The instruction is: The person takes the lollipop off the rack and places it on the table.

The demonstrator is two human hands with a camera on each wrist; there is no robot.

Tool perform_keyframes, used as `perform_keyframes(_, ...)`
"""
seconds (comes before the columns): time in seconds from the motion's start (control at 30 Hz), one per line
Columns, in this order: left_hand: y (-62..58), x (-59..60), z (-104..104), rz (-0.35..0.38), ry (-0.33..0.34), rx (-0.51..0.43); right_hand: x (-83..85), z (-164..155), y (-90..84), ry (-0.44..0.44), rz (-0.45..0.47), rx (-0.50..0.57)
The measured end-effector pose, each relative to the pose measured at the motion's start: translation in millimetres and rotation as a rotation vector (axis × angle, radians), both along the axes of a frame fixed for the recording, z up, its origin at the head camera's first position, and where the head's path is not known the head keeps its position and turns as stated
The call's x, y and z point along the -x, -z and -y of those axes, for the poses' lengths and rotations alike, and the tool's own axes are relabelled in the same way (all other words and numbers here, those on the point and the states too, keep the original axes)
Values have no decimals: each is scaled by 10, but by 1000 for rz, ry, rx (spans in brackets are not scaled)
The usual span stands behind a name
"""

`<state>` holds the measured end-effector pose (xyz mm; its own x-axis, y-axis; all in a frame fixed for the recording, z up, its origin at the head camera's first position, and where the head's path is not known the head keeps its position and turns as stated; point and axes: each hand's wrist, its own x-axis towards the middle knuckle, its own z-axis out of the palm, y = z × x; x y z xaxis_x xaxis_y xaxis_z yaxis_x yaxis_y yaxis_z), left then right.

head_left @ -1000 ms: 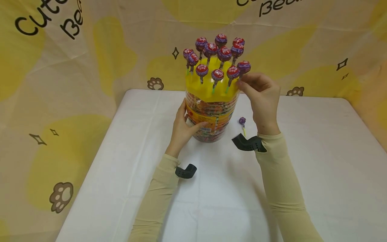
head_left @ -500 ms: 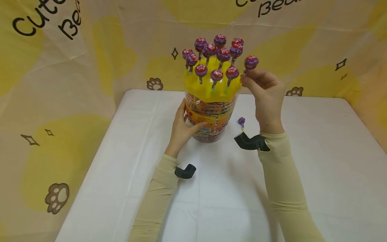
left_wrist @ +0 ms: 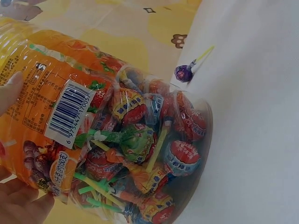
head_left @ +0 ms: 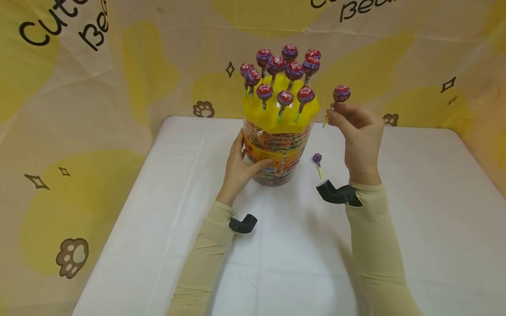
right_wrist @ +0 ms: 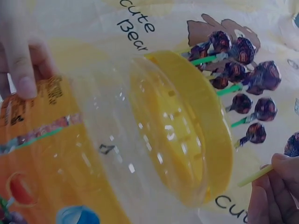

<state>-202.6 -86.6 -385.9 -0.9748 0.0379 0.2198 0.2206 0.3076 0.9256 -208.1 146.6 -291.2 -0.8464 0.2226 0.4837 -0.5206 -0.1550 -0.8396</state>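
A clear plastic jar (head_left: 290, 151) stands on the table, with wrapped lollipops inside and an orange label (left_wrist: 42, 102) around it. My left hand (head_left: 239, 171) grips its left side, thumb across the label. Several lollipops in red and purple wrappers, such as one at the front (head_left: 285, 97), stick up from the jar's yellow lid (head_left: 272, 123). To the right of the lid, my right hand (head_left: 361, 136) pinches another lollipop (head_left: 341, 93) by its stick, ball upward. The pale yellow stick end (right_wrist: 254, 176) juts from the fingers toward the lid, apart from it.
A lollipop with a purple wrapper and yellow stick (head_left: 317, 159) lies on the white table (head_left: 276, 263), right of the jar. Behind the table hangs a yellow and cream cloth (head_left: 178, 66) printed with paw marks and lettering.
My right hand has carried its lollipop away from the lid's right edge, out to the right and slightly down. My left hand and the jar have stayed in place.
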Motion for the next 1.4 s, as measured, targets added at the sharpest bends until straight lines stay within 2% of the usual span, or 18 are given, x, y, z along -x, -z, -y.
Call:
perform_keyframes(0.13, 4, 1, -7, 0, 2, -1, -5, -75, 93, -16, 40, 47)
perform_keyframes(0.33, -10, -2, -3, 2, -3, 8, -2, -206, 246, -3, 73, 32)
perform_keyframes(0.47, -4, 5, 6, 3, -6, 17, -7, -303, 365, 10, 151, -14)
perform_keyframes(0.63, 15, 12, 10, 6, -7, 27, 16, -423, 521, -23, 269, -78)
perform_keyframes(0.97, 13, 18, 6, 0, -7, 30, 187, -639, 839, -55, 504, -266)
perform_keyframes(1.03, 10, 16, 7, 1, -9, 33, 217, -687, 931, -86, 540, -267)
perform_keyframes(1.2, 6, 13, 8, 1, -9, 39, 277, -780, 1140, -182, 608, -176)
perform_keyframes(1.4, 0, 9, 4, 6, -15, 39, 303, -826, 1284, -200, 687, -192)
